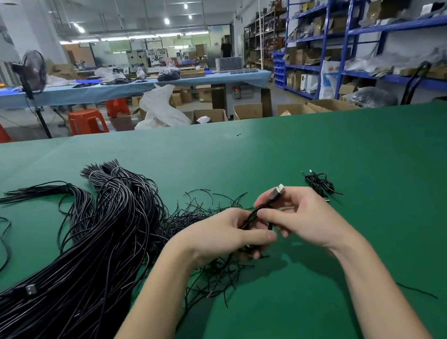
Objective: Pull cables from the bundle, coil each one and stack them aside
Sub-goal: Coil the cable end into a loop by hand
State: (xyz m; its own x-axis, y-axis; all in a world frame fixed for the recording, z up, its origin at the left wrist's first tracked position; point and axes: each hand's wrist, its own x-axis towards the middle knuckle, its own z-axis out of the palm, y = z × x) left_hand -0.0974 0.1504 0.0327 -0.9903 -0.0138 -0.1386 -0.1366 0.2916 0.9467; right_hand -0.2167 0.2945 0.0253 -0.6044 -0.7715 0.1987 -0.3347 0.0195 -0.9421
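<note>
A big bundle of black cables (67, 279) sprawls over the left of the green table (362, 177). In the middle, my left hand (226, 235) and my right hand (301, 215) both grip one black cable (255, 214) folded into a small coil between them. Its silver USB plug (279, 189) sticks up above my right fingers. A coiled black cable (320, 184) lies on the table just right of my hands. Most of the held coil is hidden by my fingers.
Loose thin cable ends (209, 276) spread under and left of my hands. A single stray cable (1, 240) loops at the far left. Beyond the table's far edge stand cardboard boxes (248, 111), orange stools (87, 121) and blue shelving (370, 31).
</note>
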